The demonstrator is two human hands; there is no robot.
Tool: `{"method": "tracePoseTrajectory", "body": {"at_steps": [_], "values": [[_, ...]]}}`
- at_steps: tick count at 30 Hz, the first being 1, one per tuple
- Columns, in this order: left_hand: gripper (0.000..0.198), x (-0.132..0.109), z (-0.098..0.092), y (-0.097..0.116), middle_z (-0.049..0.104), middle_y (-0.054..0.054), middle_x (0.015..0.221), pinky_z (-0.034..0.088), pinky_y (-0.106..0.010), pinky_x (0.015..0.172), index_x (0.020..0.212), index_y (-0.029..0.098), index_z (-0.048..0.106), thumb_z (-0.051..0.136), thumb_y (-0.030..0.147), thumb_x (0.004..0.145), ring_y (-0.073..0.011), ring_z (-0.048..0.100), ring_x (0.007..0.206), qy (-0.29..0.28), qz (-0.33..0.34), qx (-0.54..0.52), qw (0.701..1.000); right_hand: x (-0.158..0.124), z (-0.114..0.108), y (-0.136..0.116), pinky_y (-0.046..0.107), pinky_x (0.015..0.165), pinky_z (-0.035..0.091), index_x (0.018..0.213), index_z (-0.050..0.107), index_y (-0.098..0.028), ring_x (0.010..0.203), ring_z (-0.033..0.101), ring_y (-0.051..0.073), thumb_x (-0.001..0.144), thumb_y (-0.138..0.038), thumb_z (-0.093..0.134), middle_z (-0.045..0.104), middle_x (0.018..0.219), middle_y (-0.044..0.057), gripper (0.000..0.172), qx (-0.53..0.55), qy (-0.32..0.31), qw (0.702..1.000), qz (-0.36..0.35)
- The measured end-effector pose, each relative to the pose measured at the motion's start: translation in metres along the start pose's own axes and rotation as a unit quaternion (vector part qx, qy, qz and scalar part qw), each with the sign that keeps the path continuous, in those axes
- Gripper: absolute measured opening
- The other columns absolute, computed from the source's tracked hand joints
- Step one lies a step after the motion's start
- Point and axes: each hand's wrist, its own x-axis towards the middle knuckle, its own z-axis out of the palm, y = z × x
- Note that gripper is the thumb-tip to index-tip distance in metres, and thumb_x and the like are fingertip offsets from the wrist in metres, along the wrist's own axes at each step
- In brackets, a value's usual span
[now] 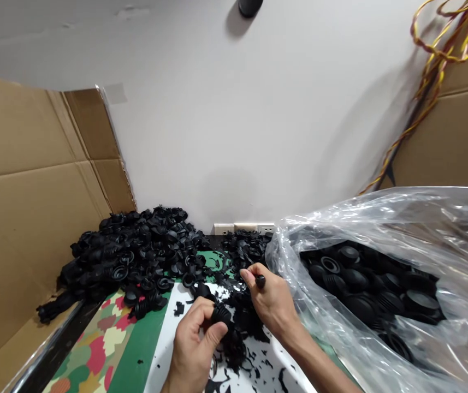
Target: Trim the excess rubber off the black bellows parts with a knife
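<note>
My left hand (195,341) pinches a black ribbed rubber part (220,315) between thumb and fingers over a white sheet (164,338). Just to the right, my right hand (272,300) is closed around a small tool with a black round end (260,281), held close to the rubber part. Black rubber trimmings (244,327) lie scattered under and between both hands.
A large heap of black rubber parts (135,251) sits at the back left against cardboard (24,207). A clear plastic bag (381,273) on the right holds more black parts. A green patterned mat (106,338) covers the table. Yellow and red wires (434,60) hang top right.
</note>
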Motion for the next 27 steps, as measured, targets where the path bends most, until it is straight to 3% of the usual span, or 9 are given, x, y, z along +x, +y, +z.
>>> {"method": "tracePoseTrajectory", "body": {"at_steps": [3,7,12,16,20,23,27], "values": [[0.019,0.003,-0.003,-0.006,0.057,-0.003,0.073,0.040,-0.027,0.064,0.065,0.018,0.061,0.066,0.032,0.076,-0.0200,0.052,0.071,0.007,-0.013,-0.008,1.000,-0.007,-0.005,-0.004,0.027,0.050,0.036,0.066,0.061,-0.024,0.057,0.059,0.021,0.087,-0.045,0.040,0.066,0.060,0.002,0.036,0.012,-0.050,0.999,0.002],[0.015,0.002,-0.002,-0.008,0.056,-0.003,0.074,0.040,-0.026,0.065,0.066,0.018,0.061,0.066,0.029,0.075,-0.0193,0.052,0.072,0.004,-0.004,-0.001,1.000,-0.016,-0.014,-0.003,0.030,0.061,0.041,0.081,0.070,-0.026,0.072,0.065,0.024,0.089,-0.047,0.035,0.073,0.080,0.004,0.041,0.026,-0.104,0.994,0.012],[0.013,0.002,0.000,-0.008,0.055,-0.002,0.074,0.039,-0.025,0.064,0.065,0.018,0.061,0.069,0.024,0.073,-0.0190,0.051,0.074,0.023,0.006,0.012,1.000,-0.023,-0.016,0.000,0.034,0.060,0.041,0.064,0.065,-0.023,0.068,0.058,0.026,0.089,-0.049,0.032,0.064,0.065,0.008,0.048,-0.022,-0.055,0.998,-0.037],[0.013,0.002,0.000,-0.008,0.053,0.000,0.072,0.038,-0.024,0.059,0.063,0.019,0.060,0.070,0.021,0.071,-0.0168,0.049,0.068,0.033,0.007,0.031,0.999,-0.029,-0.009,-0.004,0.031,0.059,0.043,0.069,0.064,-0.021,0.064,0.058,0.022,0.087,-0.030,0.038,0.063,0.065,0.006,0.033,0.067,-0.024,0.994,-0.088],[0.011,0.002,0.000,-0.008,0.053,0.000,0.071,0.039,-0.023,0.058,0.064,0.018,0.062,0.070,0.019,0.072,-0.0167,0.050,0.067,0.023,0.020,0.072,0.997,-0.034,-0.002,-0.012,0.026,0.058,0.045,0.075,0.063,-0.019,0.065,0.060,0.018,0.074,-0.008,0.042,0.064,0.071,0.005,0.023,0.129,-0.048,0.977,-0.162],[0.012,0.000,0.000,-0.011,0.053,-0.001,0.072,0.041,-0.024,0.061,0.065,0.018,0.061,0.067,0.021,0.076,-0.0176,0.053,0.069,0.007,0.049,0.119,0.992,-0.038,0.003,-0.015,0.024,0.054,0.044,0.075,0.064,-0.018,0.062,0.061,0.017,0.066,-0.002,0.045,0.064,0.070,0.004,0.027,0.082,-0.068,0.975,-0.194],[0.012,-0.003,0.000,-0.013,0.054,-0.003,0.076,0.042,-0.025,0.060,0.071,0.018,0.058,0.054,0.012,0.080,-0.0175,0.054,0.069,-0.009,0.116,0.202,0.972,-0.041,0.005,-0.018,0.024,0.046,0.033,0.076,0.063,-0.018,0.051,0.060,0.015,0.067,0.001,0.048,0.065,0.069,0.002,0.026,-0.048,-0.069,0.967,-0.241]]}}
